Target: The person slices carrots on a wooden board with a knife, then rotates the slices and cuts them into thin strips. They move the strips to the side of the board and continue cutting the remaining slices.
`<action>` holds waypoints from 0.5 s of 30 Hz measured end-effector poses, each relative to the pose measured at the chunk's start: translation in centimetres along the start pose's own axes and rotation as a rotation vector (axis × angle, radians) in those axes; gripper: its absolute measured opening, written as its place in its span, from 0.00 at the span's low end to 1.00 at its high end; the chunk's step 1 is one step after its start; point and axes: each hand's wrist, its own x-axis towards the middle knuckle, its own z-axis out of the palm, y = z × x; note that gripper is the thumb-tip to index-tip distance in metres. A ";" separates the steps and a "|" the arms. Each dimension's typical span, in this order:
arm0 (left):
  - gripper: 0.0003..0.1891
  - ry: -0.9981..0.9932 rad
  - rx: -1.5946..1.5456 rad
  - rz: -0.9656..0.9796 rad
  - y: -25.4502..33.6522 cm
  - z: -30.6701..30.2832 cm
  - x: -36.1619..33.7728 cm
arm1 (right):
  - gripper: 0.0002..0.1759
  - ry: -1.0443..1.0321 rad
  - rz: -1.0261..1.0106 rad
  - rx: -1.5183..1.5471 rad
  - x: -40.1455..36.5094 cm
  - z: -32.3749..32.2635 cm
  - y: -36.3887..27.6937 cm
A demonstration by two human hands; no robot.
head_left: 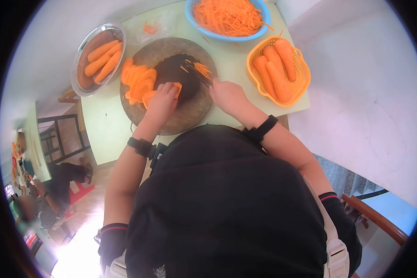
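A round dark chopping board (190, 118) lies on the pale table. My left hand (163, 101) is on the board with its fingers bent down onto carrot slices (177, 89), whose orange edge shows past the fingertips. To its left, more round carrot slices (139, 81) overlap in a fanned pile. My right hand (230, 96) is closed around the handle of a knife (197, 74). The dark blade points up and left over the board, a little apart from my left hand. Thin carrot shreds (202, 69) lie along the blade.
A blue basin (190, 23) of shredded carrot stands at the far edge. At right is a yellow basket (306, 81) of whole carrots; at left, a metal tray (78, 60) with several carrots. A plastic bag (164, 28) lies behind the board. Another person (48, 204) sits lower left.
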 end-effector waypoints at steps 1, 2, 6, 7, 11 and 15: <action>0.19 0.003 -0.003 0.000 -0.3 0.4 0.2 | 0.13 0.015 0.001 -0.003 0.0 0.1 0.0; 0.18 0.018 0.007 0.026 -0.7 0.7 0.3 | 0.13 0.014 0.002 -0.007 -0.1 0.2 0.0; 0.17 0.072 -0.006 0.128 -2.0 1.8 0.5 | 0.13 0.018 -0.008 -0.015 -0.2 0.4 0.1; 0.17 0.068 -0.011 0.132 -2.3 2.1 0.6 | 0.13 0.026 -0.015 -0.011 -0.2 0.3 0.1; 0.16 0.145 0.013 0.249 -1.8 1.4 0.5 | 0.12 0.020 0.005 0.001 -0.7 -0.3 -0.3; 0.15 0.100 0.068 0.184 -2.1 0.4 -0.5 | 0.13 0.011 0.009 0.015 -0.9 -0.4 -0.3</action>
